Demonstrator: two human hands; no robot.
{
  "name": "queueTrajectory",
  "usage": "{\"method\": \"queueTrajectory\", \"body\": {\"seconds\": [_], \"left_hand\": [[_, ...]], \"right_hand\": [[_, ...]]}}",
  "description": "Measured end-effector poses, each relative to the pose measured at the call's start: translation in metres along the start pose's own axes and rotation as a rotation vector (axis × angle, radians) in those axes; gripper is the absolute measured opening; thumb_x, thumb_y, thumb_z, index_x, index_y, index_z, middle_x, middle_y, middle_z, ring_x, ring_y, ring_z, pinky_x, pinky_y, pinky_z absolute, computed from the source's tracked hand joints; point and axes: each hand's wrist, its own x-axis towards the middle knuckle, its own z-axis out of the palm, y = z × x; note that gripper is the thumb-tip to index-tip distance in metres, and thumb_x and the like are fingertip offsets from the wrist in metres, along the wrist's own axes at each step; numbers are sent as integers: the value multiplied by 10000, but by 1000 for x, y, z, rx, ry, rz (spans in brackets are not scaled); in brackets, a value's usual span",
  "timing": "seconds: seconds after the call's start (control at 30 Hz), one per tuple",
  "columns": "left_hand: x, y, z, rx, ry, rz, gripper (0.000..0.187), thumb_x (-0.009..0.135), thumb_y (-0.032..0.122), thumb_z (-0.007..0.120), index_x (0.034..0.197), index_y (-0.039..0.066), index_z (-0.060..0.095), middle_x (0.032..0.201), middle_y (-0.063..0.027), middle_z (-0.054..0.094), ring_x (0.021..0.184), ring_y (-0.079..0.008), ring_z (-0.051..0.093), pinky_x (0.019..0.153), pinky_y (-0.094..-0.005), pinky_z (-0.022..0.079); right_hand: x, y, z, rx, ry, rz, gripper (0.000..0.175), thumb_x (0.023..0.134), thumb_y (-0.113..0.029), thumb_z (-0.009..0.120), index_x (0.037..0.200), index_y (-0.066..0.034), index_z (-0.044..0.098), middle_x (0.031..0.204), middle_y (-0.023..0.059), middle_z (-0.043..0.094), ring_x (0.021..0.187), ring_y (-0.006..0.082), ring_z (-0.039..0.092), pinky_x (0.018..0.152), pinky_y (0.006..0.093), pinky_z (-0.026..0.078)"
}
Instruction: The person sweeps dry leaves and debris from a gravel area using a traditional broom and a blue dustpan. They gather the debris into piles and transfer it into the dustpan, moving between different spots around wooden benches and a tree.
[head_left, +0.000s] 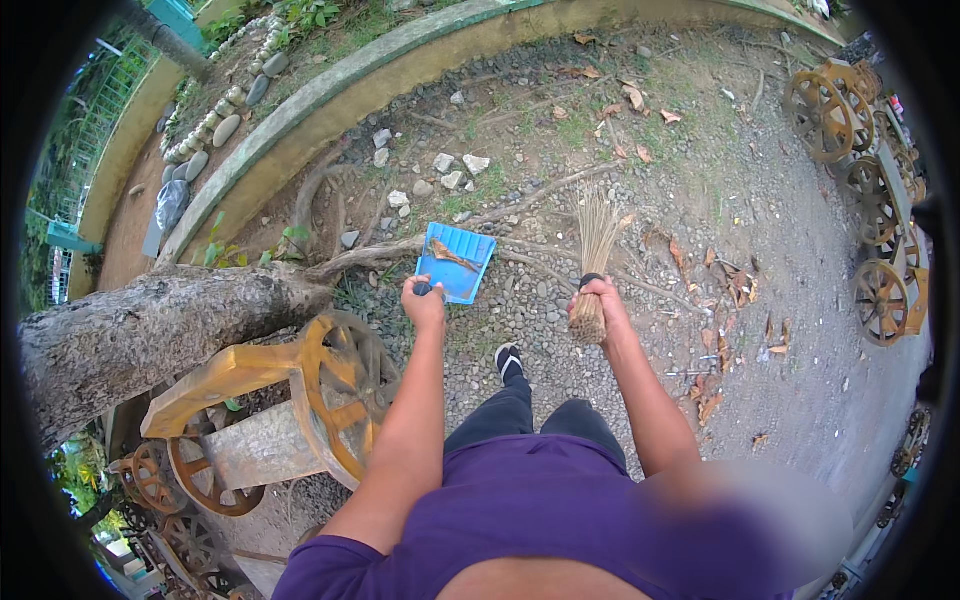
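Note:
My left hand (424, 301) is closed around the dark-tipped handle of a blue plastic dustpan (456, 271), held out in front of me. A curled dry brown leaf (452, 255) lies in the pan. In my right hand (607, 306) is a stick broom (596, 232), a bundle of thin ribs gripped at its dark binding. Its bristles point away from me, and the cut butt ends face me. The dustpan and broom are apart, both over gravelly ground with tree roots.
A tree trunk (165, 322) and a wheel-sided bench (262, 442) stand at left. Roots (375, 256) cross the ground ahead. Dry leaves (739, 283) lie at right, stones (475, 164) ahead. A low concrete wall (300, 112) curves behind; more wheel-shaped seats (880, 302) line the right.

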Motion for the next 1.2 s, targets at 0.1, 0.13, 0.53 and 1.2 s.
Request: {"method": "queueTrajectory", "body": {"seconds": [0.1, 0.13, 0.53, 1.2], "left_hand": [[10, 3, -3, -61, 26, -68, 275, 645, -137, 607, 762, 66, 464, 984, -93, 547, 870, -201, 525, 714, -319, 434], [13, 3, -2, -43, 37, -68, 275, 646, -137, 606, 762, 67, 462, 986, -92, 546, 869, -199, 524, 714, -318, 434], [38, 3, -12, -72, 60, -124, 264, 676, -130, 598, 764, 66, 445, 961, -81, 532, 871, -185, 511, 769, -316, 417], [76, 55, 64, -216, 252, -88, 272, 670, -140, 596, 799, 59, 463, 949, -91, 547, 727, -146, 526, 530, -245, 424]], "right_hand": [[2, 44, 60, -63, -24, 1, 551, 646, -2, 497, 1093, -197, 239, 662, 108, 444, 542, 229, 513, 468, 387, 472], [9, 47, 77, -59, -41, 38, 489, 649, -10, 498, 1064, -154, 284, 667, 112, 454, 544, 231, 513, 474, 382, 472], [150, -36, 87, 439, -303, 517, 184, 683, -155, 530, 742, 2, 455, 680, 111, 513, 618, 205, 523, 518, 278, 488], [233, -119, 141, 290, -426, 660, 261, 689, -151, 535, 823, 45, 426, 776, 102, 485, 701, 184, 513, 600, 263, 491]]}}
